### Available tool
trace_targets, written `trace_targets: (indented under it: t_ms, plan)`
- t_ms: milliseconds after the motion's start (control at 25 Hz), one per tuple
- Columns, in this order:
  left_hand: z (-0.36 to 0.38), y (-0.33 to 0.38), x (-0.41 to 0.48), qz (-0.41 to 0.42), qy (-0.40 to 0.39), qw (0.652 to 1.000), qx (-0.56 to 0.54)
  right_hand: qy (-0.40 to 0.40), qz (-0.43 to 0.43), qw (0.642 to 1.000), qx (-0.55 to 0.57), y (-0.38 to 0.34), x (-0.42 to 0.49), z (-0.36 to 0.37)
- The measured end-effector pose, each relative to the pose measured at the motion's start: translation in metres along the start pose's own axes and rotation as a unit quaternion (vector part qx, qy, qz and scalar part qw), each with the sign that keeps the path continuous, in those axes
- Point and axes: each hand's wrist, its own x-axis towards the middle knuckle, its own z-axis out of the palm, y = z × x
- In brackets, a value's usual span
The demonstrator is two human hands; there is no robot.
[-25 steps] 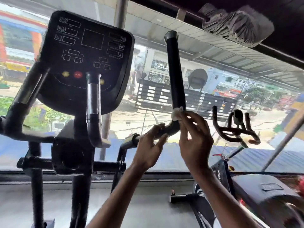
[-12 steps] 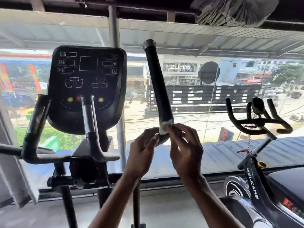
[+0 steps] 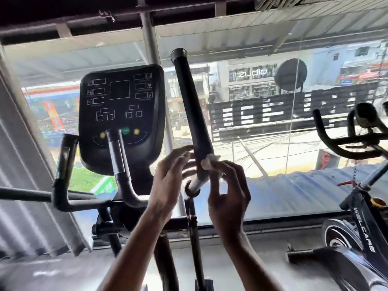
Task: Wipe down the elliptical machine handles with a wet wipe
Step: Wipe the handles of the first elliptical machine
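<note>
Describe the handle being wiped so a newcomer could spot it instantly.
Find the black console left of centre. Right of it rises a tall black handle. Unlike the shorter grips nearby, it has a white wipe held against its lower end by the right hand.

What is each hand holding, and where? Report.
The right hand pinches the bunched wet wipe by its lower edge, against the lower end of the handle; the left hand grips nothing.

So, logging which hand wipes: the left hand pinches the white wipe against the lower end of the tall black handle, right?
No, the hand is wrong. The head view shows the right hand pinching the white wipe against the lower end of the tall black handle; the left hand holds no wipe.
</note>
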Motion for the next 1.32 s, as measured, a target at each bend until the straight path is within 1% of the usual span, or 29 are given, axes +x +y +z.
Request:
trace_targets:
  t_ms: [120, 160, 240, 280, 320, 400, 520, 600, 720, 800, 920, 1040, 1160, 1200, 1240, 1320]
  plan:
    - [0.008, 0.002, 0.006, 0.009, 0.029, 0.999, 0.015, 0.005, -0.011, 1.000, -0.013, 0.006, -0.012, 0.005]
    - [0.010, 0.002, 0.006, 0.008, 0.031, 0.999, 0.024, 0.009, 0.013, 1.000, -0.001, 0.010, -0.014, 0.004]
    - [0.015, 0.002, 0.007, 0.015, 0.036, 0.998, 0.045, 0.033, 0.101, 0.993, 0.045, 0.011, -0.009, 0.003]
    - [0.017, 0.001, 0.007, 0.018, 0.043, 0.997, 0.056, 0.042, 0.121, 0.990, 0.062, 0.011, -0.005, 0.003]
    - [0.018, 0.001, 0.007, 0.018, 0.048, 0.997, 0.061, 0.044, 0.117, 0.989, 0.072, 0.011, 0.000, 0.003]
    - [0.021, 0.001, 0.005, 0.002, 0.057, 0.996, 0.069, 0.025, 0.083, 0.993, 0.081, 0.010, 0.003, 0.001]
    - [0.021, 0.001, 0.004, 0.011, 0.055, 0.994, 0.091, 0.005, 0.088, 0.992, 0.089, 0.006, 0.012, -0.003]
    - [0.022, -0.001, 0.005, 0.025, 0.058, 0.992, 0.111, -0.018, 0.087, 0.992, 0.095, 0.005, 0.041, 0.006]
    - [0.025, -0.001, 0.004, 0.020, 0.072, 0.990, 0.120, -0.057, 0.067, 0.992, 0.093, 0.009, 0.085, 0.019]
    - [0.028, -0.002, 0.003, 0.021, 0.080, 0.989, 0.118, -0.046, 0.063, 0.992, 0.103, 0.012, 0.072, 0.016]
    - [0.031, -0.005, 0.001, 0.033, 0.094, 0.988, 0.116, -0.012, 0.074, 0.991, 0.110, 0.011, 0.021, -0.002]
    - [0.036, -0.008, 0.000, 0.044, 0.113, 0.986, 0.114, 0.012, 0.092, 0.986, 0.140, 0.011, 0.019, 0.004]
    - [0.040, -0.011, 0.000, 0.049, 0.123, 0.985, 0.111, 0.020, 0.037, 0.991, 0.129, 0.018, 0.011, 0.010]
    - [0.040, -0.012, 0.000, 0.054, 0.129, 0.983, 0.117, 0.014, 0.031, 0.992, 0.122, 0.026, 0.000, 0.009]
    - [0.041, -0.014, 0.000, 0.060, 0.133, 0.981, 0.127, 0.008, 0.045, 0.992, 0.121, 0.033, -0.012, 0.007]
    - [0.042, -0.018, -0.003, 0.061, 0.142, 0.977, 0.146, -0.003, 0.129, 0.981, 0.145, 0.035, -0.031, 0.005]
